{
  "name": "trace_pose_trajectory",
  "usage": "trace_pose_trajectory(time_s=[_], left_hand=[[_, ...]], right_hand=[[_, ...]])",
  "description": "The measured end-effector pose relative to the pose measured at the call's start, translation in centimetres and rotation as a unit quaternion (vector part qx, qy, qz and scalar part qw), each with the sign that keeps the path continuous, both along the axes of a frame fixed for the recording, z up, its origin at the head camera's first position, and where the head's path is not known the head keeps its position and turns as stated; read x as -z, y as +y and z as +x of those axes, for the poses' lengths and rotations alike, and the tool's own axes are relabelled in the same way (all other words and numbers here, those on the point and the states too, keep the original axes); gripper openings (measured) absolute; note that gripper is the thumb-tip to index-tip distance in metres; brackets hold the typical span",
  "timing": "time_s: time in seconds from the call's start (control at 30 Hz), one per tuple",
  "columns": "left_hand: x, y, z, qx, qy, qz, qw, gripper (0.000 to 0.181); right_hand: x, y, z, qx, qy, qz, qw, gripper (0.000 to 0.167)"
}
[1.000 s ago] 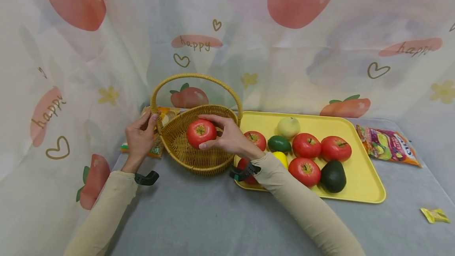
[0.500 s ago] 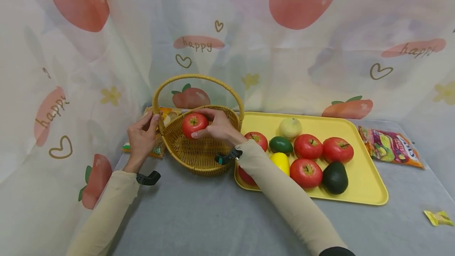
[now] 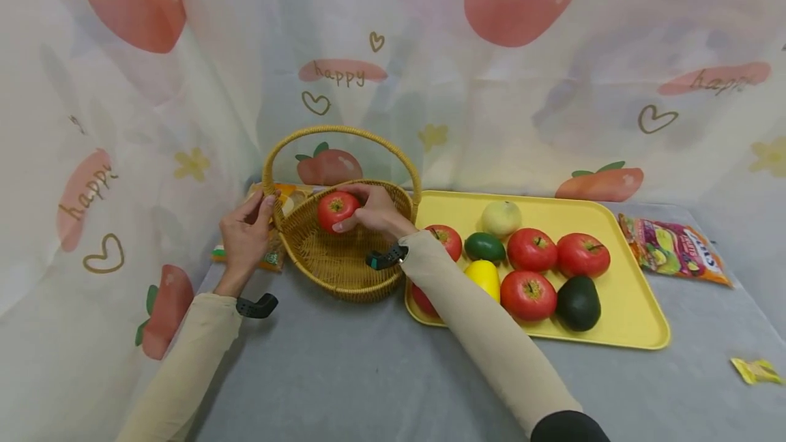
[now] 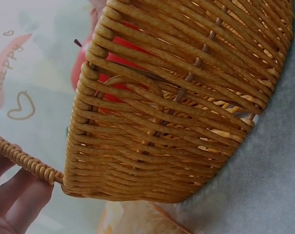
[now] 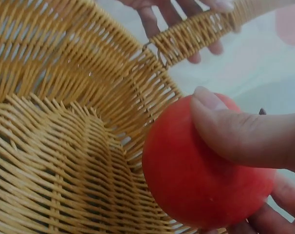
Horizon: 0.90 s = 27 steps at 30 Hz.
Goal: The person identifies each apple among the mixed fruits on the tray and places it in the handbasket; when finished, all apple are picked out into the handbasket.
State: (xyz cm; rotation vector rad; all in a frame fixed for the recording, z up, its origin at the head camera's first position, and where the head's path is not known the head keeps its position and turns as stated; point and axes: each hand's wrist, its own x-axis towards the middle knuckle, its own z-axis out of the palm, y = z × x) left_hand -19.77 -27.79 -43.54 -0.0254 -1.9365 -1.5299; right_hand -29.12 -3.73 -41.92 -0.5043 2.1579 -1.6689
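Note:
A red apple [image 3: 337, 210] is gripped by my right hand [image 3: 376, 211], inside the mouth of a wicker basket [image 3: 344, 286] toward its back left. In the right wrist view my thumb presses across the apple [image 5: 201, 185], with fingers curled beneath it. My left hand [image 3: 244, 234] pinches the left foot of the basket's arched handle [image 3: 340, 129]. Fingers wrap that handle [image 4: 28, 163] in the left wrist view too, and some red of the apple [image 4: 118, 92] shows through the weave. No other fruit can be seen in the basket.
Right of the basket, a yellow tray [image 3: 632, 319] bears several red apples, a yellow fruit [image 3: 483, 278], a dark green avocado [image 3: 578, 303], a small green fruit [image 3: 484, 247] and a pale round one [image 3: 501, 218]. Snack bags [image 3: 675, 249] and a wrapped sweet [image 3: 756, 371] lie about.
My right hand has carried the apple left and back, deeper over the basket, then settled there with a slight shift. The left hand keeps its hold on the handle.

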Motion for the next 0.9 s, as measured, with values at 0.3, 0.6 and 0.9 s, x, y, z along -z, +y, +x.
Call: trace_pose_trajectory(time_s=[0.3, 0.6, 0.9], left_hand=[[-0.1, -0.2, 0.2, 0.000, 0.006, 0.001, 1.0000, 0.039], [0.0, 0.0, 0.0, -0.002, 0.013, 0.002, 0.9999, 0.037], [0.1, -0.1, -0.1, 0.009, 0.009, 0.005, 0.9999, 0.037]], right_hand=[[0.2, -0.5, -0.6, -0.011, 0.028, 0.042, 0.9987, 0.077], [0.4, -0.5, -0.9, -0.017, 0.052, 0.095, 0.9940, 0.077], [1.0, -0.6, -1.4, -0.012, 0.076, 0.123, 0.9894, 0.078]])
